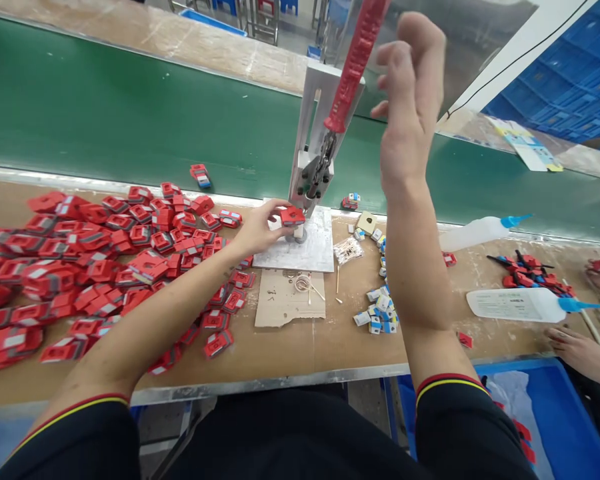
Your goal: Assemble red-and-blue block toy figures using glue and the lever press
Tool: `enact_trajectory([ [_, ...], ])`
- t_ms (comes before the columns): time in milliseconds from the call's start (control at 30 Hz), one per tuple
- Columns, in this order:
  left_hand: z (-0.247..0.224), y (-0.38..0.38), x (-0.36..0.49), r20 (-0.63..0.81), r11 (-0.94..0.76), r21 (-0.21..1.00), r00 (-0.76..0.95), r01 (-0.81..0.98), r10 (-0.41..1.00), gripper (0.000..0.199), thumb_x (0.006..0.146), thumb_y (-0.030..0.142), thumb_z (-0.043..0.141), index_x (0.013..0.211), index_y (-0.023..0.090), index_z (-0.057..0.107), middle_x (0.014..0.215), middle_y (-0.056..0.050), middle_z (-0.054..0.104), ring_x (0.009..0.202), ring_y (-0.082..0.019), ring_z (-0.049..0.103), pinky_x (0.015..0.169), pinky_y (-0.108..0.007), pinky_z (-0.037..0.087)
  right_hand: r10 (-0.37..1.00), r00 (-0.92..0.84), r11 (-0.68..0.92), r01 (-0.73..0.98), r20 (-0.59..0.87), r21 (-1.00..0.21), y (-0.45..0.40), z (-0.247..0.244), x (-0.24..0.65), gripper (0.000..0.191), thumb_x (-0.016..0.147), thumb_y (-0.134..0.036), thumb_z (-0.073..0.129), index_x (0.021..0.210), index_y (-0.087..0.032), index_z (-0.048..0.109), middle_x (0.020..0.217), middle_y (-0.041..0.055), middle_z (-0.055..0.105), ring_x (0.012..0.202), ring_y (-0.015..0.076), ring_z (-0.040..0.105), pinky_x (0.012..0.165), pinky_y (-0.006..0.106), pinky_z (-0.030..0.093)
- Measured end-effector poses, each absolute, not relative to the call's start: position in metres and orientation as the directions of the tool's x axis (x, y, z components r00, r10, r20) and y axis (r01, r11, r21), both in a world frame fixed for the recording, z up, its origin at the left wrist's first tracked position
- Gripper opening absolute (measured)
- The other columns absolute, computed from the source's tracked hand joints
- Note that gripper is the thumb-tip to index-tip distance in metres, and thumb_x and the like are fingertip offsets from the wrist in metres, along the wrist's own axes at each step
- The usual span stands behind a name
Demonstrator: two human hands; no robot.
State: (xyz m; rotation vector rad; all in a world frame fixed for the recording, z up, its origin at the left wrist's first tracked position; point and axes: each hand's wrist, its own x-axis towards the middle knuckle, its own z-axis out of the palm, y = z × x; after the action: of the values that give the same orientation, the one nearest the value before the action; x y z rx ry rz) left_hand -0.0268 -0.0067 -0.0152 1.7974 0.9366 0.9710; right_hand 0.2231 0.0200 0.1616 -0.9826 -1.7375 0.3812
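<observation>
My left hand [265, 230] pinches a red toy car body [293, 215] between thumb and fingers, just above a small round post on the metal base plate [275, 260]. Right behind it rises a hand-operated toggle press [317, 170] with a long red handle [355, 67], which stands steeply up. My right hand [413, 100] is raised beside that handle, its fingers loosely bent and apart, with nothing visible in them. A gap shows between the fingers and the handle. Many red car bodies [150, 263] lie heaped left of my left forearm and around it.
Small white, blue and yellow parts [380, 310], cotton swabs [349, 250] and a cardboard piece [290, 300] lie near the press. Two squeeze bottles [520, 305] [475, 233] lie to the right. Another person's hands [575, 347] are at the far right, by a blue bin [565, 407]. A green belt [105, 107] runs behind.
</observation>
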Motion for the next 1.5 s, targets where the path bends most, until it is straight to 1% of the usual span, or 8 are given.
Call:
enact_trajectory([
  [167,-0.018,-0.005,-0.012,0.259,-0.374,0.906,0.438,0.199,0.861,0.052,0.074,0.026,0.088,0.122,0.022,0.067,0.122,-0.009,0.081,0.113,-0.028,0.076,0.102,-0.044,0.057,0.661,-0.102,0.713,0.394,0.744,-0.58,0.001,0.179,0.179,0.063,0.094,-0.08,0.064,0.133,-0.029,0.061,0.125,0.0041,0.072,0.123,0.026,0.068,0.102,0.038,0.06],
  [333,-0.026,0.0,-0.008,0.26,-0.372,0.912,0.46,0.171,0.849,0.05,0.074,0.022,0.087,0.119,0.021,0.067,0.12,-0.009,0.081,0.111,-0.027,0.077,0.106,-0.045,0.057,0.672,-0.121,0.692,0.452,0.73,-0.562,-0.044,0.171,0.18,0.055,0.094,-0.069,0.07,0.14,-0.04,0.062,0.133,-0.0016,0.069,0.132,0.0317,0.069,0.087,0.038,0.062],
  [767,-0.026,-0.001,-0.009,0.266,-0.351,0.933,0.498,0.082,0.825,0.05,0.077,0.021,0.083,0.124,0.018,0.066,0.121,-0.012,0.081,0.115,-0.029,0.077,0.105,-0.045,0.059,0.699,-0.262,0.664,0.585,0.666,-0.466,-0.107,0.106,0.185,0.031,0.092,-0.044,0.079,0.122,-0.043,0.073,0.118,0.0064,0.075,0.125,0.0381,0.066,0.111,0.067,0.055],
  [1000,-0.037,-0.002,-0.005,0.292,-0.392,0.912,0.48,0.12,0.827,0.05,0.081,0.022,0.082,0.128,0.021,0.065,0.129,-0.01,0.079,0.117,-0.028,0.076,0.104,-0.046,0.06,0.607,-0.167,0.743,0.467,0.777,-0.48,-0.117,0.068,0.187,0.025,0.103,-0.032,0.06,0.125,-0.04,0.069,0.127,0.0049,0.071,0.118,0.0274,0.07,0.097,0.052,0.063],
  [1100,-0.04,-0.003,-0.002,0.3,-0.399,0.907,0.461,0.132,0.835,0.05,0.081,0.018,0.081,0.128,0.022,0.064,0.129,-0.01,0.079,0.116,-0.027,0.076,0.105,-0.046,0.06,0.807,-0.036,0.575,0.279,0.59,-0.769,-0.124,0.061,0.183,0.035,0.102,-0.05,0.061,0.133,-0.034,0.058,0.133,0.0094,0.069,0.116,0.0267,0.073,0.086,0.044,0.066],
  [1200,-0.039,-0.004,-0.001,0.309,-0.407,0.903,0.448,0.14,0.839,0.049,0.082,0.017,0.08,0.128,0.022,0.064,0.126,-0.008,0.08,0.116,-0.027,0.076,0.106,-0.046,0.06,0.964,-0.143,0.238,0.088,0.224,-0.967,-0.131,0.075,0.176,0.058,0.093,-0.067,0.069,0.133,-0.031,0.049,0.114,0.0082,0.075,0.098,0.0252,0.077,0.077,0.039,0.067],
  [1333,-0.036,-0.006,-0.002,0.31,-0.401,0.908,0.45,0.12,0.837,0.048,0.082,0.016,0.079,0.127,0.021,0.064,0.125,-0.007,0.08,0.115,-0.026,0.077,0.108,-0.046,0.06,0.983,-0.182,0.015,-0.044,0.023,-0.999,-0.137,0.101,0.168,0.071,0.079,-0.067,0.084,0.127,-0.032,0.044,0.096,0.0017,0.075,0.074,0.0195,0.072,0.06,0.034,0.06],
  [1500,-0.037,-0.006,-0.002,0.327,-0.41,0.907,0.453,0.095,0.829,0.047,0.082,0.015,0.08,0.127,0.021,0.065,0.12,-0.008,0.081,0.111,-0.025,0.078,0.105,-0.045,0.061,0.987,-0.157,-0.05,-0.1,-0.034,-0.994,-0.14,0.102,0.165,0.071,0.073,-0.057,0.09,0.121,-0.032,0.044,0.091,-0.0011,0.072,0.073,0.0182,0.071,0.054,0.029,0.054],
])
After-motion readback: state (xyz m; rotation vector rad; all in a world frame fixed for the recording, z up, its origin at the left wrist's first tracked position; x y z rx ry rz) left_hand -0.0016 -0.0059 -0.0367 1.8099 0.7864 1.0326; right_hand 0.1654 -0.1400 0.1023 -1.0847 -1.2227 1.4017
